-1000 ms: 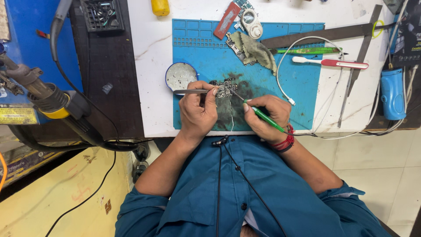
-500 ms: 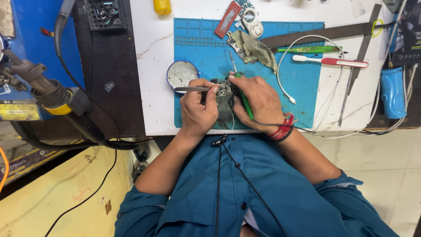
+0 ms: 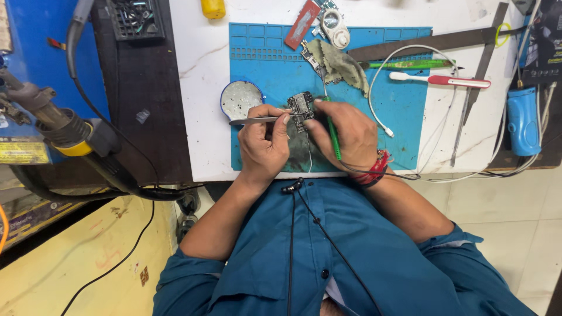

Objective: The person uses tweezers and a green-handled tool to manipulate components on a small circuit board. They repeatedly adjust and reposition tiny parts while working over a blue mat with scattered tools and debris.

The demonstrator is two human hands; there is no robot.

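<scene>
A small dark circuit board (image 3: 302,109) sits upright between my two hands over the blue work mat (image 3: 404,111). My left hand (image 3: 263,143) grips metal tweezers (image 3: 254,120) that point left, its fingertips touching the board's left side. My right hand (image 3: 345,134) holds a green-handled soldering iron (image 3: 332,133) along its palm while its fingers pinch the board's right edge. A thin wire hangs down from the board.
A round tin (image 3: 242,98) lies left of the board. A grey cloth (image 3: 339,65), a red-handled toothbrush (image 3: 442,79), a green pen (image 3: 410,64), a white cable (image 3: 380,111) and a metal ruler (image 3: 468,111) lie to the right. A black hose (image 3: 88,152) runs at the left.
My right hand has moved up and left from the mat and taken hold of the board, turning the green iron upright. The board now stands lifted between both hands.
</scene>
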